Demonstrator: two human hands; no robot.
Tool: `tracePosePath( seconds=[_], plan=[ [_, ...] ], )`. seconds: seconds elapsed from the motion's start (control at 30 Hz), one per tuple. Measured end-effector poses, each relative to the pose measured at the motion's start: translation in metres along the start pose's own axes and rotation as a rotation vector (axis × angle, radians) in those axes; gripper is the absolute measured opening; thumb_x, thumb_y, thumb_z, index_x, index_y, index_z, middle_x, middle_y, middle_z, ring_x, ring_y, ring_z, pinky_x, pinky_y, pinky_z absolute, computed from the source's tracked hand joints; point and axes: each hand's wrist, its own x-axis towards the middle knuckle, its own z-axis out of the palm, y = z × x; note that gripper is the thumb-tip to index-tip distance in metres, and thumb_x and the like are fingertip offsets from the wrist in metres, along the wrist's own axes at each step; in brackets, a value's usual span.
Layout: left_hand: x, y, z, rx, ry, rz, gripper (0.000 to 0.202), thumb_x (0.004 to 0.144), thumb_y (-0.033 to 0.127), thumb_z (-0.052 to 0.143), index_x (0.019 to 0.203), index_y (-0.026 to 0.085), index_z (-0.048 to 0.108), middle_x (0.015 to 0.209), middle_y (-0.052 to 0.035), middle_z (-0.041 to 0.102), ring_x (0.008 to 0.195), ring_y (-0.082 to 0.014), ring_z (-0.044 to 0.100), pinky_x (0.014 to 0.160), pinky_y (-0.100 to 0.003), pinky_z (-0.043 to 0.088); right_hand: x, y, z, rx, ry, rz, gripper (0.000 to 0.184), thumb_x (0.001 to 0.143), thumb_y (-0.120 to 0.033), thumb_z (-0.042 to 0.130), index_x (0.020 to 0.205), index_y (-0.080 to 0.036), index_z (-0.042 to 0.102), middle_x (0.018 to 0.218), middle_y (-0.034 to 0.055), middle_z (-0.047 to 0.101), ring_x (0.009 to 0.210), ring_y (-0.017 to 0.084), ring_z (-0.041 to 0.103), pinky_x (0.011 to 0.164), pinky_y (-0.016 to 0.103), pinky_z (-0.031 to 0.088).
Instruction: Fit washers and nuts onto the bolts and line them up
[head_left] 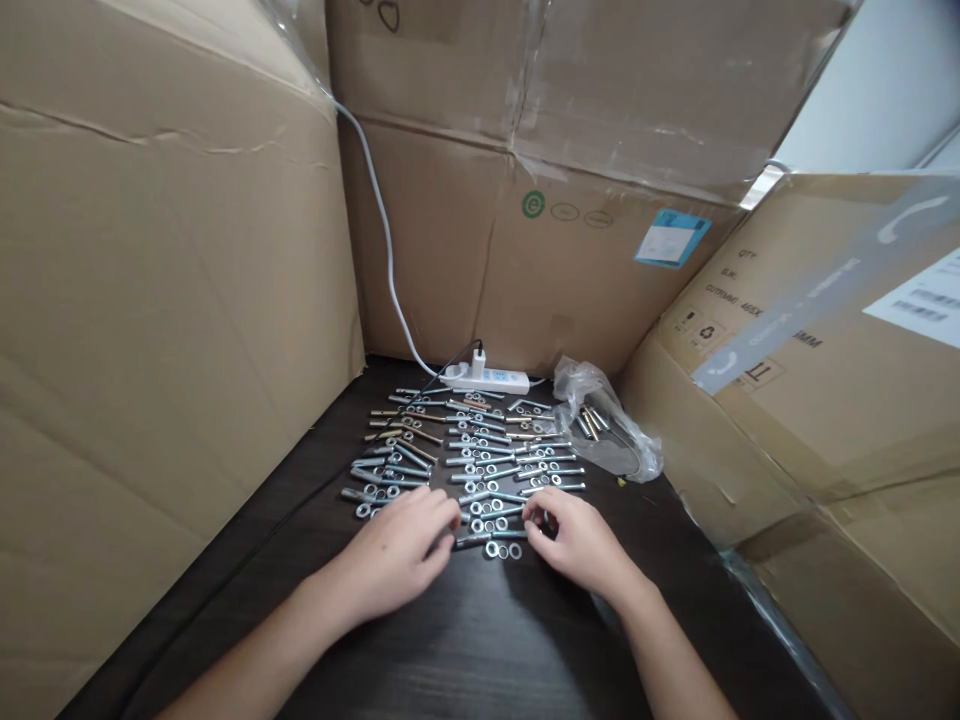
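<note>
Head view shows the nearest expansion bolt point(474, 541) lying between our two hands on the dark desk point(480, 640), its long axis running crosswise, roughly parallel to the desk's far edge. Its dark end lies just beside the thumb of our left hand point(405, 545), and its silvery end lies just beside the thumb of our right hand point(574, 535); we cannot tell which hand is nearer, or whether either touches it. Our left hand is half curled, palm down, with the thumb apart from the fingers; our right hand is bent into a loose hook, with a gap behind its fingertips. Whether either has hold of a bolt end, we cannot tell. Just on our side of the bolt lies a short row of washers point(515, 551), and beyond it more bolts and rings reach in rows toward the far edge, where a white power strip point(510, 381) lies. Toward the right edge of the desk, a clear plastic bag point(646, 452) lies crumpled, with several loose bolts point(591, 422) in or under its film; we cannot tell which. Cardboard boxes point(427, 250) wall the desk's left, far and right edges, and their contents are hidden.
</note>
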Motion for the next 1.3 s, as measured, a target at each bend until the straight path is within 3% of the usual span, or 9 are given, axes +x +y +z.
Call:
tracePosePath(
  seconds=[0.1, 0.23, 0.47, 0.7, 0.9, 1.1, 1.3],
  plan=[
    [0.006, 0.010, 0.013, 0.100, -0.032, 0.055, 0.005, 0.083, 0.019, 0.048, 0.085, 0.020, 0.052, 0.087, -0.0022, 0.056, 0.081, -0.0191, 0.050, 0.072, -0.031, 0.038, -0.006, -0.001, -0.003, -0.034, -0.048, -0.007, 0.014, 0.073, -0.015, 0.055, 0.084, -0.023, 0.061, 0.082, 0.0000, 0.058, 0.071, 0.014, 0.053, 0.064, 0.024, 0.039],
    [0.010, 0.007, 0.025, 0.151, -0.056, 0.032, 0.008, 0.083, 0.016, 0.045, 0.083, 0.019, 0.052, 0.085, -0.0030, 0.056, 0.078, -0.0187, 0.050, 0.068, -0.030, 0.037, -0.009, 0.005, 0.004, 0.007, -0.056, -0.019, 0.016, 0.075, -0.012, 0.054, 0.085, -0.023, 0.061, 0.085, 0.0001, 0.057, 0.072, 0.014, 0.053, 0.066, 0.024, 0.041],
    [0.023, 0.010, 0.019, 0.023, 0.020, -0.029, 0.010, 0.086, 0.019, 0.044, 0.087, 0.020, 0.053, 0.084, -0.0020, 0.057, 0.076, -0.0176, 0.051, 0.067, -0.029, 0.038, -0.005, 0.014, 0.008, 0.274, 0.027, -0.045, 0.009, 0.080, -0.015, 0.053, 0.084, -0.019, 0.060, 0.078, 0.0005, 0.057, 0.063, 0.012, 0.051, 0.059, 0.023, 0.041],
    [0.057, 0.013, 0.004, -0.281, 0.190, -0.143, 0.014, 0.090, 0.028, 0.040, 0.092, 0.019, 0.051, 0.075, 0.0008, 0.051, 0.068, -0.0132, 0.049, 0.063, -0.025, 0.039, -0.004, 0.016, -0.001, 0.573, 0.220, 0.097, 0.021, 0.085, -0.036, 0.055, 0.086, -0.017, 0.065, 0.074, 0.0029, 0.061, 0.065, 0.014, 0.054, 0.060, 0.025, 0.043],
    [0.068, 0.002, 0.016, -0.419, 0.323, -0.146, 0.013, 0.089, 0.029, 0.041, 0.093, 0.018, 0.047, 0.075, 0.0022, 0.048, 0.066, -0.0110, 0.045, 0.061, -0.023, 0.038, 0.004, 0.032, 0.010, 0.921, 0.421, 0.251, 0.033, 0.081, -0.047, 0.058, 0.086, -0.015, 0.061, 0.063, -0.0021, 0.050, 0.051, 0.008, 0.042, 0.047, 0.021, 0.034],
    [0.061, 0.000, 0.035, -0.358, 0.260, -0.077, 0.010, 0.089, 0.026, 0.043, 0.094, 0.020, 0.048, 0.079, 0.0011, 0.051, 0.071, -0.0122, 0.049, 0.067, -0.025, 0.039, 0.006, 0.026, 0.016, 0.940, 0.361, 0.273, 0.035, 0.079, -0.048, 0.060, 0.083, -0.014, 0.062, 0.061, -0.0028, 0.047, 0.050, 0.007, 0.039, 0.046, 0.020, 0.031],
    [0.060, 0.001, 0.038, -0.329, 0.216, -0.055, 0.008, 0.090, 0.025, 0.043, 0.094, 0.020, 0.048, 0.080, 0.0012, 0.053, 0.071, -0.0124, 0.051, 0.067, -0.025, 0.039, 0.005, 0.019, 0.013, 0.908, 0.328, 0.280, 0.036, 0.076, -0.049, 0.063, 0.081, -0.014, 0.063, 0.061, -0.0017, 0.048, 0.052, 0.008, 0.041, 0.047, 0.020, 0.033]
  ],
)
